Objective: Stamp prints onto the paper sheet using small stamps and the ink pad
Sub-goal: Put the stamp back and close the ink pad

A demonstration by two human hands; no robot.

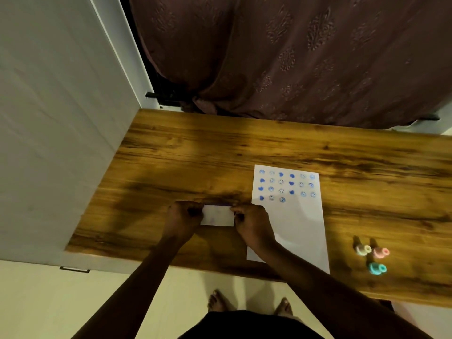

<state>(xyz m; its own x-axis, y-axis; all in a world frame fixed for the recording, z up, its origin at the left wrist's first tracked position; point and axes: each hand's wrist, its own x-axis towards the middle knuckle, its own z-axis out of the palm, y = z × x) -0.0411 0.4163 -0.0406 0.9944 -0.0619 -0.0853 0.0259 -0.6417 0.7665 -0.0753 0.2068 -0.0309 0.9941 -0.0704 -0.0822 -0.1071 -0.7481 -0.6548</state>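
Observation:
A white paper sheet [293,223] lies on the wooden table [220,152], its upper part covered with several rows of blue prints: hearts and smiley faces. To its left sits the ink pad [217,215], a small white rectangular case with its lid down. My left hand [182,216] grips its left end and my right hand [252,222] grips its right end. Three small stamps lie on the table at the right: a cream one [363,249], a pink one [380,252] and a teal one [376,268].
A white wall panel [56,118] borders the table's left side. A dark patterned curtain [293,57] hangs behind the far edge. My bare feet [249,304] stand on the pale floor below the near edge.

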